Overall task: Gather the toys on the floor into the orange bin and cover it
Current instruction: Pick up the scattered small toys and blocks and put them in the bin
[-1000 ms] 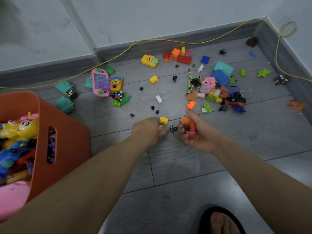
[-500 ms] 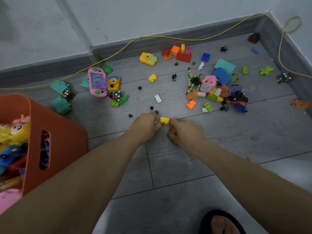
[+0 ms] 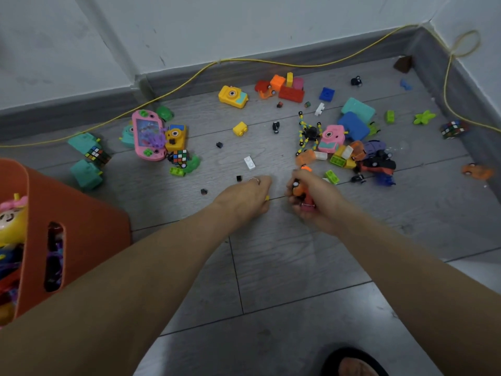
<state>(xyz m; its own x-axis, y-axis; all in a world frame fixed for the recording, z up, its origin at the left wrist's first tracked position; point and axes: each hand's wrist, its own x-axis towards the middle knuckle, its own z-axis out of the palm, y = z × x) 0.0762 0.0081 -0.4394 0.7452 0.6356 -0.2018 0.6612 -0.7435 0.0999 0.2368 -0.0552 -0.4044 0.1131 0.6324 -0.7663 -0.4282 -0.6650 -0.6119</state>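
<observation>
Beside the orange bin (image 3: 89, 240), the left hand (image 3: 244, 198) pinches a yellow brick (image 3: 267, 198); the right hand (image 3: 317, 199) clutches small toys (image 3: 302, 192); a firm grip should prevent spills on the carry.

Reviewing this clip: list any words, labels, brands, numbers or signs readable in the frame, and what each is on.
None can be read.
Pink handheld game: a picture on its screen, no text that can be made out.
Yellow toy camera: lens ring only, no lettering visible.
Puzzle cubes: coloured squares only.
Orange bin: plain wall, no label.
</observation>
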